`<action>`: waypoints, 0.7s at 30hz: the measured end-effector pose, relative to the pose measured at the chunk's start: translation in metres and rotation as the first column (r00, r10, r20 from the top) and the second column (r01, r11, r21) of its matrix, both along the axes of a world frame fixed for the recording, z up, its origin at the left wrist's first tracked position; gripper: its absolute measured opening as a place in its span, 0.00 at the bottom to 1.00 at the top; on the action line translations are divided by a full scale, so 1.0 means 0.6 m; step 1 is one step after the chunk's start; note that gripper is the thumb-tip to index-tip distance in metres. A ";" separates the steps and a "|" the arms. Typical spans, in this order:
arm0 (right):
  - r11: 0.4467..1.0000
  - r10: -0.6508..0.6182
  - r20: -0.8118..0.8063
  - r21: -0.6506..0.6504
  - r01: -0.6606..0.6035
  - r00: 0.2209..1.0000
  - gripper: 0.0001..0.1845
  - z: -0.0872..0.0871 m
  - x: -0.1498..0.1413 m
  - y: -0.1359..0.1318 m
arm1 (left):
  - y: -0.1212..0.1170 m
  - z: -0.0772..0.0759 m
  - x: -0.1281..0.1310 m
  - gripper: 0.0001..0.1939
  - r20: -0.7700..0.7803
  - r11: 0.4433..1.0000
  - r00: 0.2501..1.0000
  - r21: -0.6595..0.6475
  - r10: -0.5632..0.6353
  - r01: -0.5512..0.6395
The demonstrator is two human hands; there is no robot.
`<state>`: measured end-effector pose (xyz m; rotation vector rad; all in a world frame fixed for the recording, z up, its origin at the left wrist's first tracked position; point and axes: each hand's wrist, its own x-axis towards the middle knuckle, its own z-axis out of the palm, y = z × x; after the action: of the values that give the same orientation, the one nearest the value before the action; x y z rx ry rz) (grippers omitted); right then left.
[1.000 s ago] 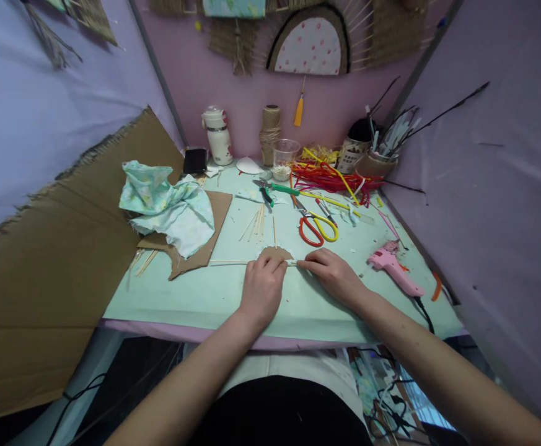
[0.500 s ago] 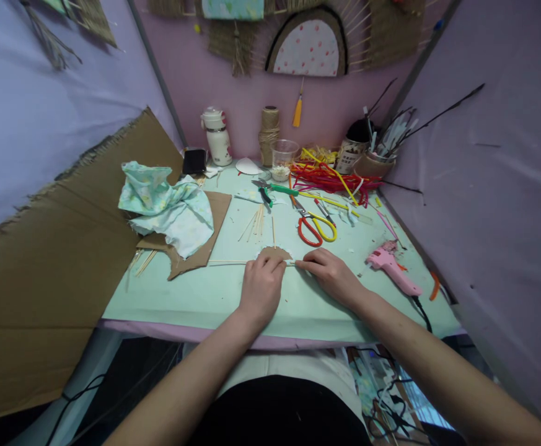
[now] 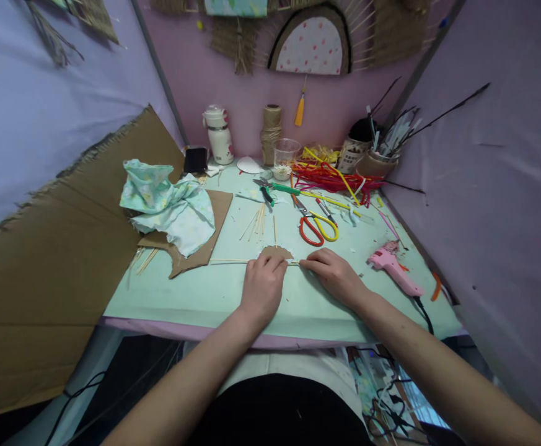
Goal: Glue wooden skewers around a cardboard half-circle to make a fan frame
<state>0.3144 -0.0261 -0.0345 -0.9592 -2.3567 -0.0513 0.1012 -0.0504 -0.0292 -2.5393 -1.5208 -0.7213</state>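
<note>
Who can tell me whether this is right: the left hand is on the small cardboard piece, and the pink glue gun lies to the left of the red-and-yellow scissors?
Not quite: the head view shows the pink glue gun to the right of the red-and-yellow scissors. The left hand is indeed on the small cardboard piece.

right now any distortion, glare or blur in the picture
Head view: wide-angle stretch toward the edges, seen on the right forearm; same view: soft light on the table, no harsh glare; there, fine detail softens on the half-round cardboard partly under the left hand.
</note>
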 end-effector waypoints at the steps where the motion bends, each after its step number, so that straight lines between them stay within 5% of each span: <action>1: 1.000 0.003 0.004 0.002 -0.003 1.000 0.17 0.000 0.000 0.000 | 0.000 0.000 0.000 0.11 -0.002 1.000 1.000 -0.001 0.000 0.000; 21: 1.000 0.018 0.031 -0.006 -0.017 0.999 0.15 0.001 -0.002 0.003 | 0.002 -0.001 0.000 0.12 0.001 1.000 1.000 0.014 -0.007 0.007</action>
<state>0.3132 -0.0240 -0.0340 -0.9466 -2.3942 -0.0534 0.1014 -0.0491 -0.0301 -2.5358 -1.5030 -0.7310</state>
